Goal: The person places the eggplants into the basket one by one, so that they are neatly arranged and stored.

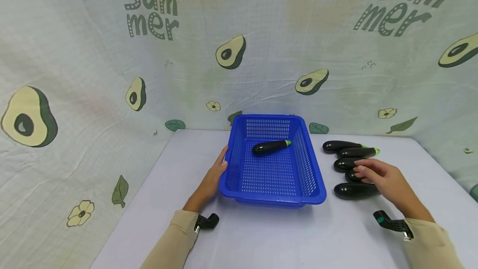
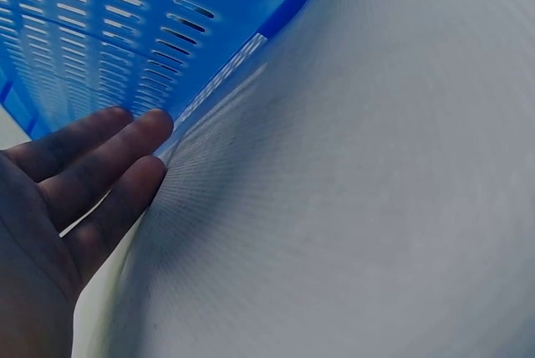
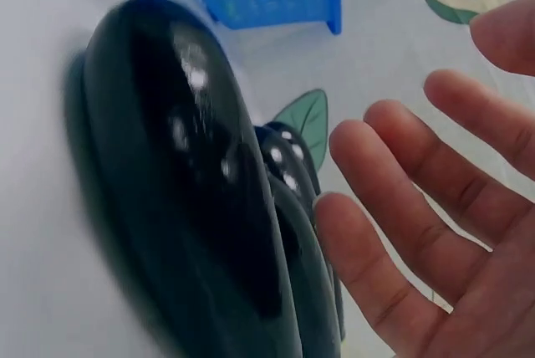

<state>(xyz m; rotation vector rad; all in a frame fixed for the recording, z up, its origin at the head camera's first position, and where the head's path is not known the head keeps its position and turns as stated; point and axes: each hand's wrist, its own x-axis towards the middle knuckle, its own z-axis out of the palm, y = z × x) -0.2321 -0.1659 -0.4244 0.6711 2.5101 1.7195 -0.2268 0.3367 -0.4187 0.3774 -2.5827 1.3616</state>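
A blue plastic basket (image 1: 275, 197) with slotted walls stands mid-table, and one eggplant (image 1: 269, 147) with a green stem end lies inside it. My left hand (image 1: 213, 177) rests against the basket's left side; in the left wrist view its straight fingertips touch the slotted wall. To the right of the basket several dark, glossy eggplants (image 1: 354, 191) lie in a loose column. Over them hovers my right hand (image 1: 384, 177), hiding parts of the middle ones. The right wrist view shows its fingers (image 3: 376, 174) spread and loosely bent, holding nothing, beside the nearest eggplant (image 3: 180, 166).
The white table (image 1: 254, 240) runs back to a cloth (image 1: 261, 24) printed with avocados, leaves and flowers, which hangs behind and along the left. Each wrist wears a black band, the left band (image 1: 207, 221) close to the tabletop.
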